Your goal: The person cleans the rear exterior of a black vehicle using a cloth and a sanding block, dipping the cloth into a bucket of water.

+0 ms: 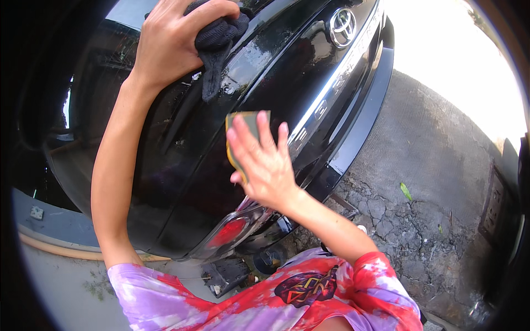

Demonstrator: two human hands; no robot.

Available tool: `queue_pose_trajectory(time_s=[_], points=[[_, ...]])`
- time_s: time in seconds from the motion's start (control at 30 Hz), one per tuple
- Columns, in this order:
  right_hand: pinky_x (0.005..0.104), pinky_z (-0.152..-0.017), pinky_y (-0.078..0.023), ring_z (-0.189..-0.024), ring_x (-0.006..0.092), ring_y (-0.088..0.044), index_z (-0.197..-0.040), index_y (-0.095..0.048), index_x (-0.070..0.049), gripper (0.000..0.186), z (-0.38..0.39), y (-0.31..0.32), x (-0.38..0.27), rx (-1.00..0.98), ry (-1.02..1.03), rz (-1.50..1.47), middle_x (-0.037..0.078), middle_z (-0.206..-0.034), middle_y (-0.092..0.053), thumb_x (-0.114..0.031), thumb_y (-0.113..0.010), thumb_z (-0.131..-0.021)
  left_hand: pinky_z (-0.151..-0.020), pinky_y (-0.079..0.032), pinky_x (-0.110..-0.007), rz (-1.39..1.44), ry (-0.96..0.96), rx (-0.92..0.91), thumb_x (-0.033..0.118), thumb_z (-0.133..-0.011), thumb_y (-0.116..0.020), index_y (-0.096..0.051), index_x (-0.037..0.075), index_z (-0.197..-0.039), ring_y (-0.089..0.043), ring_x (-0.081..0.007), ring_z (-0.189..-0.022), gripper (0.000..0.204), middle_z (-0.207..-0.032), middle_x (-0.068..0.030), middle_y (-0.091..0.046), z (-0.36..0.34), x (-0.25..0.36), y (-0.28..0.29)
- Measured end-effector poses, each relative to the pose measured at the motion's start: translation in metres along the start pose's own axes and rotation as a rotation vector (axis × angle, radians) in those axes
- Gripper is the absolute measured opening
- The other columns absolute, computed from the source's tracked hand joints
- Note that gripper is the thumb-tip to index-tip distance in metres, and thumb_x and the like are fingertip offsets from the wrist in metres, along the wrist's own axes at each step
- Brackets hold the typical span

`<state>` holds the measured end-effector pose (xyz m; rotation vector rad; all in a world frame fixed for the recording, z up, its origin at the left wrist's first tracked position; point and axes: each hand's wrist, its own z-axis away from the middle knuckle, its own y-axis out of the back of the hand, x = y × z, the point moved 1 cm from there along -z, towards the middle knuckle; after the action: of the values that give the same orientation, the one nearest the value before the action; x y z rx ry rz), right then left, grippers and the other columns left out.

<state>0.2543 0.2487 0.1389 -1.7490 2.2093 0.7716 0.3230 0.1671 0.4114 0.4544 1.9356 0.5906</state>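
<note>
My left hand (pixel 175 38) is closed round a bunched black cloth (pixel 218 36) at the top, over the wet, shiny rear of a black car (pixel 199 143). A loose end of the cloth hangs down against the paint. Lower and to the right, my right hand (pixel 265 165) lies over a flat sponge pad (pixel 249 122), grey on its face with a yellow edge. Its fingers stretch across the pad and the thumb is at the near edge, holding it at the boot lid. The pad's underside is hidden.
A chrome emblem (pixel 343 27) and chrome strip (pixel 320 102) cross the boot lid, with the bumper (pixel 364 127) beyond. A red tail light (pixel 228 231) is close to my body. Cracked concrete (pixel 392 226) lies right, with a green leaf (pixel 406 191); a dark bucket (pixel 269 258) stands below.
</note>
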Motion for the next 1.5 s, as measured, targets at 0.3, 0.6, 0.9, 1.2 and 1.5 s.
queue_pose_trajectory(time_s=[0.3,0.6,0.9,1.2,1.5], points=[[0.0707,-0.12,0.002,-0.158,0.0403,-0.019,-0.161,-0.033,-0.005,0.08,0.041,-0.044,-0.058,-0.031,0.044,-0.088,0.018,-0.168,-0.028,-0.036,-0.062,-0.093,-0.079,-0.054,-0.04,-0.063,-0.01,0.099,0.013,-0.072,-0.078,-0.07,0.011,-0.091,-0.07,-0.0285,-0.093,0.02,-0.106,-0.0093,-0.071,0.005,0.002,-0.008],[0.0692,-0.121,-0.003,-0.159,0.0404,-0.014,-0.162,-0.029,-0.005,0.082,-0.032,-0.014,-0.002,0.132,-0.2,-0.069,0.019,-0.17,-0.022,-0.038,-0.061,-0.095,-0.083,-0.054,-0.04,0.014,0.004,0.114,0.012,-0.073,-0.077,-0.069,0.015,-0.097,-0.068,-0.0282,-0.103,0.025,-0.109,-0.0069,-0.07,0.006,0.002,0.003],[0.0665,-0.122,0.003,-0.159,0.0399,-0.012,-0.163,-0.026,-0.008,0.072,-0.02,-0.02,-0.016,0.092,-0.13,0.024,0.018,-0.171,-0.02,-0.041,-0.049,-0.104,-0.083,-0.052,-0.044,-0.045,0.006,0.173,0.005,-0.073,-0.071,-0.069,0.016,-0.101,-0.065,-0.0311,-0.097,0.03,-0.102,-0.006,-0.066,0.024,0.001,-0.002],[0.07,-0.12,0.0,-0.158,0.0466,-0.01,-0.162,-0.023,0.001,0.092,0.046,-0.053,-0.111,-0.016,-0.062,0.101,0.026,-0.169,-0.017,-0.047,-0.062,-0.094,-0.084,-0.051,-0.046,0.008,-0.033,0.154,0.007,-0.071,-0.072,-0.068,0.016,-0.1,-0.064,-0.0338,-0.097,0.03,-0.099,-0.0084,-0.065,0.024,-0.005,-0.003],[0.0674,-0.121,0.001,-0.154,0.055,0.006,-0.162,-0.004,0.006,0.085,0.056,-0.054,-0.13,0.011,-0.394,-0.123,0.036,-0.167,0.003,-0.032,-0.051,-0.102,-0.085,-0.051,-0.046,0.029,0.021,0.107,0.008,-0.071,-0.072,-0.066,0.017,-0.1,-0.063,-0.0334,-0.099,0.031,-0.098,-0.0089,-0.063,0.026,-0.006,0.003]])
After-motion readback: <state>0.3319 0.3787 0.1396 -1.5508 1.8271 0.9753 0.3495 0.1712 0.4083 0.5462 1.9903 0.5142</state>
